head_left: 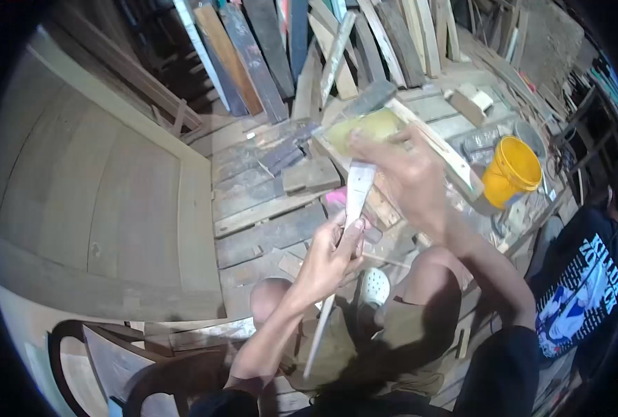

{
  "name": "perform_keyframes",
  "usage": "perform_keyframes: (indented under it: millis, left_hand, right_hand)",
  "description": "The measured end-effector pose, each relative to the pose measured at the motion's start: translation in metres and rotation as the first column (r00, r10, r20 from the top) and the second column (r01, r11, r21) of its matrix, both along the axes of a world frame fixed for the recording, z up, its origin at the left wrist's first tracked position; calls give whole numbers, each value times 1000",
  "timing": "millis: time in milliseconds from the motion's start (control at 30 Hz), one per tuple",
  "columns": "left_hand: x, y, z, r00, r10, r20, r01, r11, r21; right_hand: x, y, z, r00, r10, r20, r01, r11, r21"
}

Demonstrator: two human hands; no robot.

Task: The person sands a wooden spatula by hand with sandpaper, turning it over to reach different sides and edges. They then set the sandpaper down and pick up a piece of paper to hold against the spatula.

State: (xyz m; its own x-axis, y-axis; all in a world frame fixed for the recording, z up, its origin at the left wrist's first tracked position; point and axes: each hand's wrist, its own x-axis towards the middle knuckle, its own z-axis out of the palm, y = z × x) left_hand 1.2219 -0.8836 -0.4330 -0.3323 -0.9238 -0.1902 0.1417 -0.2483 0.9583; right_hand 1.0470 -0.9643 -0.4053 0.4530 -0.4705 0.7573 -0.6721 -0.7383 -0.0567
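My left hand [326, 260] is closed around a long pale strip [360, 189], which looks like wood. It is broad and flat at its top end, and a thin length runs down past my wrist between my knees. My right hand [413, 170] is raised just beyond the strip's broad end, its fingers bent and blurred. Whether it holds anything does not show. Behind the fingers is a wooden frame [437, 142] with a yellow-green surface [371, 131] inside it. A pink object [335, 200] shows beside the strip.
A yellow bucket [514, 170] stands at the right, near a seated person in a printed dark shirt [580, 292]. Wood offcuts [310, 175] lie on the slatted floor. Boards [257, 59] lean at the back. A large wooden panel [104, 187] stands left.
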Motion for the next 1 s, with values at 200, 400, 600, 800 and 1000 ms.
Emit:
perform_keyframes:
  millis: [200, 400, 600, 800, 1000]
  left_hand:
    - [-8, -2, -18, 991, 7, -134, -4, 1000, 24]
    - [-6, 2, -16, 990, 59, -125, -64, 997, -34]
    - [-9, 32, -18, 995, 93, -36, -98, 981, -166]
    - [8, 54, -3, 982, 148, 116, -129, 980, -153]
    - [15, 53, 10, 994, 105, -19, -106, 993, -44]
  right_hand:
    - [-1, 7, -17, 999, -28, 18, 26, 997, 70]
    - [-13, 10, -20, 975, 158, -158, -124, 971, 206]
    - [-17, 28, 3, 950, 204, -236, -194, 979, 65]
    - [7, 40, 5, 981, 189, -41, -186, 981, 59]
    - [9, 26, 17, 998, 20, 58, -17, 999, -43]
